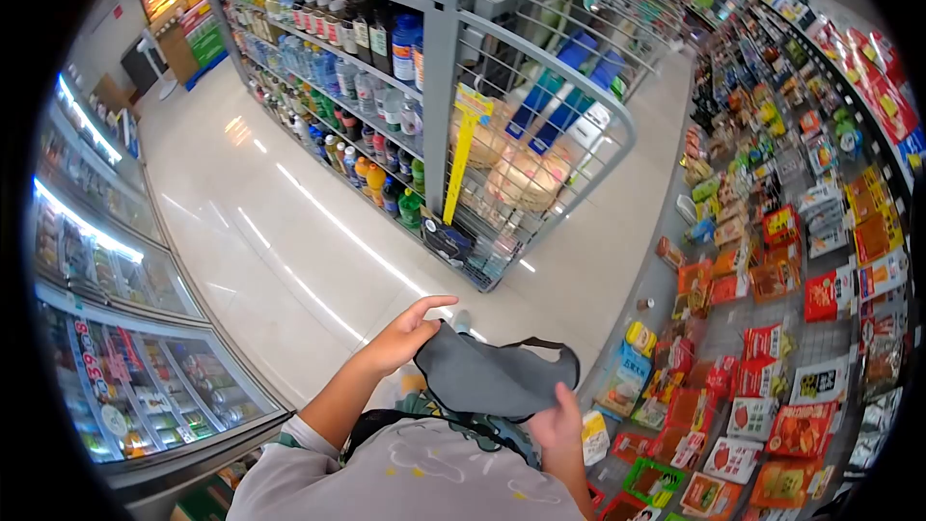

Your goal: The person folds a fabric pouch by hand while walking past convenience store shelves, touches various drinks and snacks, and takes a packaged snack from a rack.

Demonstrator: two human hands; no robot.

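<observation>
A grey cloth piece (487, 371) with dark edging and a dark strap at its upper right is stretched between my two hands in front of my body. My left hand (407, 336) pinches its upper left corner between thumb and fingers, with the index finger pointing out to the right. At the lower right edge, my right hand (557, 422) holds the cloth, its thumb on top and the other fingers partly hidden. Below the cloth is my light shirt (434, 473) with a printed pattern.
Drink shelves (357, 77) stand ahead to the left, ending in a wire rack (550, 203) with packages. Glass-door coolers (164, 386) line the left. Hanging snack packets (762, 347) fill the right side. Tiled floor (260, 222) runs between them.
</observation>
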